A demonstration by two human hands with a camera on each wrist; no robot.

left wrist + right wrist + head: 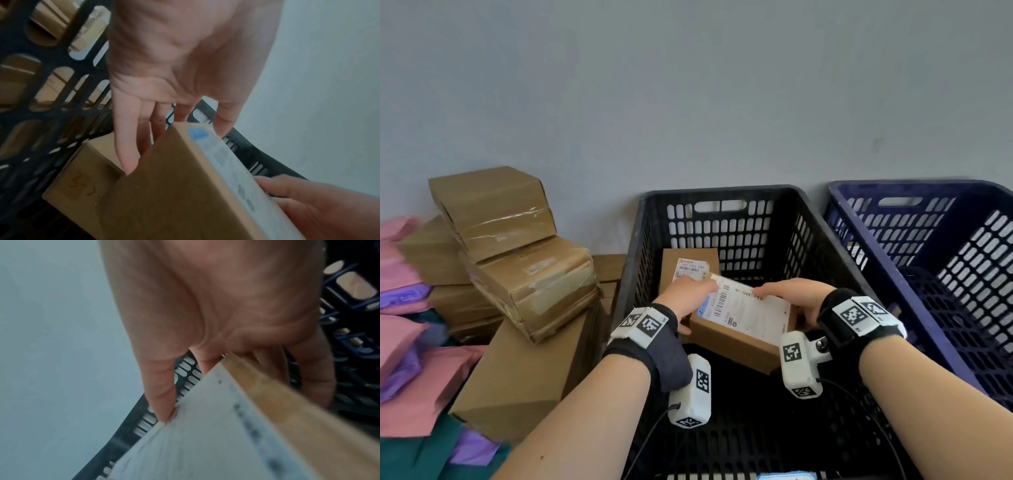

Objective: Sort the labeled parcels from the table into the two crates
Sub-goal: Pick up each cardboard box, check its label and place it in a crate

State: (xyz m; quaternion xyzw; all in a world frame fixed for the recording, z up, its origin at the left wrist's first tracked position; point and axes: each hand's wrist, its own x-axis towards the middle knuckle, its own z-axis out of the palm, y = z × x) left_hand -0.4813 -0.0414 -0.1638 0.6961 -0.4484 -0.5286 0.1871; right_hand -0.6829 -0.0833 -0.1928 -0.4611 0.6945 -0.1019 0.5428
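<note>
Both hands, left (686,297) and right (792,297), grip a brown parcel (736,337) by its ends, tilted inside the black crate (825,236). Its white shipping label (744,310) carries barcodes; the print is too small to read surely. A second labelled parcel (690,262) lies behind; the blue crate (928,240) stands beside.

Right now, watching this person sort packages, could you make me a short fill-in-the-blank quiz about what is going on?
1. Both hands hold a labelled cardboard parcel over the ____ crate.
2. A second parcel already lies ____ that crate.
3. The blue crate stands on the person's ____ side.
4. The left hand and the right hand each grip one ____ of the held parcel.

Missing words: black; inside; right; end
</note>
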